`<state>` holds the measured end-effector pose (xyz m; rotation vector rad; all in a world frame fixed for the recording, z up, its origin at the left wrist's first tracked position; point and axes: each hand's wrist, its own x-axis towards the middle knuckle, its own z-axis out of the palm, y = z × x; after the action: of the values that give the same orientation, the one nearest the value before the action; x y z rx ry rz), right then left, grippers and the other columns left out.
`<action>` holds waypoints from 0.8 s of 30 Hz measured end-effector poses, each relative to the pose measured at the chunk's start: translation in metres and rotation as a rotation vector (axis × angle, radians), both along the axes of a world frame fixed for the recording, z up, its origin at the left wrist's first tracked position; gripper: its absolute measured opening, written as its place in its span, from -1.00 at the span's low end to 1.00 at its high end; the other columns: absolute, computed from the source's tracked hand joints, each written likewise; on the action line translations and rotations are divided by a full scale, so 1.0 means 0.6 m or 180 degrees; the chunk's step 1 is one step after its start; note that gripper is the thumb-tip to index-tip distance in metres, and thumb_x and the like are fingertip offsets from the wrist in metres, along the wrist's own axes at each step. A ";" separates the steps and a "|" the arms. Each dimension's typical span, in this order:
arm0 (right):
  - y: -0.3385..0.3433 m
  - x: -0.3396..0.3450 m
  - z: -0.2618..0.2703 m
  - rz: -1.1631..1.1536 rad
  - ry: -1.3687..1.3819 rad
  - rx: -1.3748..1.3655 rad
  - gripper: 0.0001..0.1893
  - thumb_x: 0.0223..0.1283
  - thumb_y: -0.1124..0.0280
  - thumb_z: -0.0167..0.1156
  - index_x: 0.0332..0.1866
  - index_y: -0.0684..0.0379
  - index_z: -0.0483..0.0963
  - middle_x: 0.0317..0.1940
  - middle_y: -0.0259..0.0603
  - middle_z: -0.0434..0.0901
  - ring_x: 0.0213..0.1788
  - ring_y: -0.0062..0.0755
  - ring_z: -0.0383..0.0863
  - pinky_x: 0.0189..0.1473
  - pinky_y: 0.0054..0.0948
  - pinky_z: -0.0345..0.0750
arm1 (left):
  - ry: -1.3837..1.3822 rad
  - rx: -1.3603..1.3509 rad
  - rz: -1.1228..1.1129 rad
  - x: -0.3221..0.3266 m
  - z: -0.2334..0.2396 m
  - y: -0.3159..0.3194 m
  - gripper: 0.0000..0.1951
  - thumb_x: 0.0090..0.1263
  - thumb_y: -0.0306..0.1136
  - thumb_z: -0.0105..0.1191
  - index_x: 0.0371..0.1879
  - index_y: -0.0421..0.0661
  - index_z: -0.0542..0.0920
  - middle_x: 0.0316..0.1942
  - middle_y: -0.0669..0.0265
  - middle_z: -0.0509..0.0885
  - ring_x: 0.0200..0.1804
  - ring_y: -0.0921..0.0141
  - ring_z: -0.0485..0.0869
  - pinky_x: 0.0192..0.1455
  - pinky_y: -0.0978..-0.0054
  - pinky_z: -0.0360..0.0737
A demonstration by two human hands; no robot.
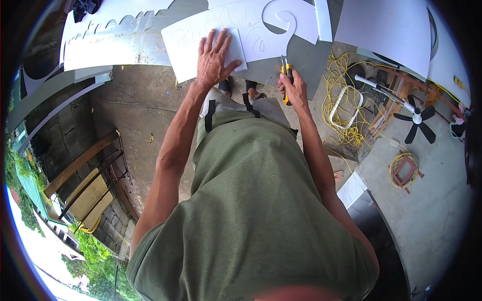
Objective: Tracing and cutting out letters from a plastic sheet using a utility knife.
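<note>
A large white sheet [222, 22], perhaps foam board, lies on a grey metal work surface [307, 56]. Pencilled curves and scrolls cover parts of it, and a curled shape has been cut at its right end. My left hand [215, 62] presses flat with spread fingers, partly on the sheet and partly on a small white rectangular piece [237, 50]. In my right hand [295, 88] is a yellow and black snap-off utility knife [287, 81]. Its blade points up and away from me, beside the sheet's near right edge and apart from my left hand.
A scalloped white cut-out [113, 41] lies left on the surface. To the right, a big white panel [384, 34] overhangs tangled yellow cord [339, 75] on the floor. A white fan with black blades [417, 117] and a cord wound on a frame [404, 170] are beyond.
</note>
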<state>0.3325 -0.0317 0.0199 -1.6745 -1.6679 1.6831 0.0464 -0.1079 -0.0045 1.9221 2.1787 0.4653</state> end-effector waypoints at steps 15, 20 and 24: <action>-0.009 -0.006 -0.003 -0.0319 0.0035 0.0041 -0.69 0.47 0.15 0.20 -0.02 0.23 0.49 -0.44 -0.28 0.64 -0.52 -0.55 0.62 -0.46 -0.49 0.58 | 0.0031 0.0053 0.0069 -0.056 -0.003 0.022 -0.12 0.30 0.15 0.30 0.48 -0.18 0.36 0.61 0.09 0.19 0.64 -0.01 0.08 0.63 -0.04 0.08; -0.011 -0.007 -0.003 -0.0328 0.0061 0.0065 -0.69 0.46 0.14 0.19 -0.04 0.22 0.50 -0.45 -0.28 0.64 -0.53 -0.55 0.62 -0.45 -0.49 0.59 | 0.0197 0.0087 -0.0020 -0.065 -0.014 0.060 -0.08 0.30 0.26 0.25 0.50 -0.14 0.34 0.62 0.11 0.18 0.64 -0.02 0.06 0.61 -0.17 0.04; -0.009 -0.010 -0.001 -0.0376 -0.0128 0.0053 -0.69 0.46 0.14 0.20 -0.05 0.22 0.50 -0.46 -0.29 0.64 -0.52 -0.56 0.63 -0.45 -0.50 0.60 | 0.0342 0.0086 -0.0101 -0.084 -0.027 0.095 -0.05 0.31 0.34 0.19 0.52 -0.12 0.32 0.63 0.16 0.17 0.65 -0.02 0.04 0.60 -0.25 0.03</action>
<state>0.3263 -0.0373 0.0195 -1.7730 -1.5628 1.5871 -0.0038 -0.0509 -0.0208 2.0374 2.2136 0.3968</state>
